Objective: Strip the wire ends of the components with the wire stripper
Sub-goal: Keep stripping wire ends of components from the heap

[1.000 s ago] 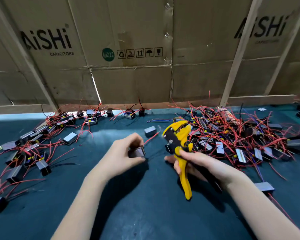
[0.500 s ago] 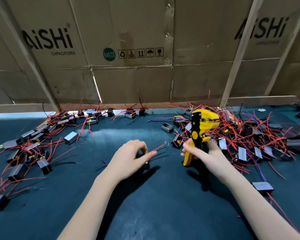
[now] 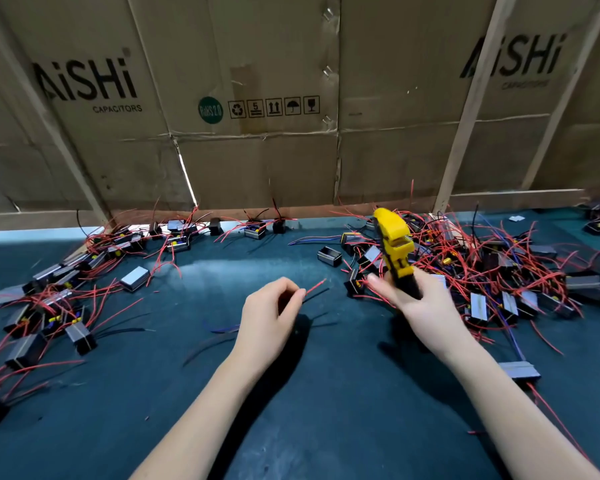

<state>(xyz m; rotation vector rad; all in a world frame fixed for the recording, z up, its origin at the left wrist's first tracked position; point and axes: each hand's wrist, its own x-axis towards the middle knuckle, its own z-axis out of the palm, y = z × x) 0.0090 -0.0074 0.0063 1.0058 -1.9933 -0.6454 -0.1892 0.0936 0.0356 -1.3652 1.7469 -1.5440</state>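
A: What are the hands doing?

B: The left hand [image 3: 269,315] pinches a component's red wire [image 3: 315,286] between thumb and fingertips; the component itself is hidden in the palm. The right hand [image 3: 418,299] is curled round the handles of the yellow wire stripper [image 3: 394,247], head up and tilted away.

A: How do wire and tool lie?

B: The wire's free end points up and to the right, toward the stripper, with a clear gap between. Its long axis runs at the tool, so I judge the right hand must tip the head down and left to meet it.

A: And around them?

B: A dark green mat [image 3: 326,410], tangled components [image 3: 492,271] heaped right, a looser heap [image 3: 59,292] left, a cardboard wall [image 3: 257,161] behind.
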